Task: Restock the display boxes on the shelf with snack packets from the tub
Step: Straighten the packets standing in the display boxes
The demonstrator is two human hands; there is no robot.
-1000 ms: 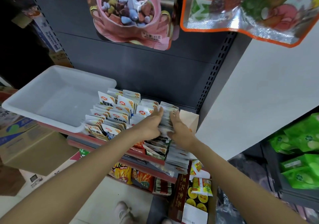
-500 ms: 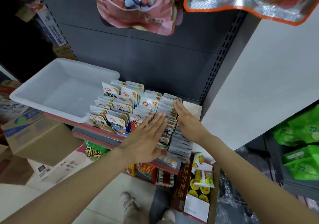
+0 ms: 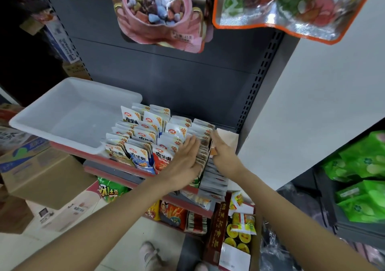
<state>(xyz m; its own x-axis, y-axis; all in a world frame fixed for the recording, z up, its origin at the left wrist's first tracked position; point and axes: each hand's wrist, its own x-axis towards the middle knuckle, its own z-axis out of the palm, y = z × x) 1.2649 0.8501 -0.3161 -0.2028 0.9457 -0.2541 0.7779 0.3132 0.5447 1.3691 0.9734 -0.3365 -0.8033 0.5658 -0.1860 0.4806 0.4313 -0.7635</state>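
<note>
Both hands sit mid-frame, flat and gripping nothing: left hand (image 3: 183, 162) and right hand (image 3: 224, 156) press straight fingers on either side of the rightmost row of snack packets (image 3: 203, 143) in the display boxes (image 3: 145, 166); white tub (image 3: 68, 116) sits left of them on the shelf (image 3: 116, 162)

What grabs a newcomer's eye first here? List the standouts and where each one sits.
The two hands at centre: the left hand lies flat against the rows of snack packets standing on the shelf, and the right hand flanks the rightmost row. Left of the packets sits the white tub, with nothing visible inside. Overhead hangs a pink bag of candies, beside an orange-edged foil bag.
</note>
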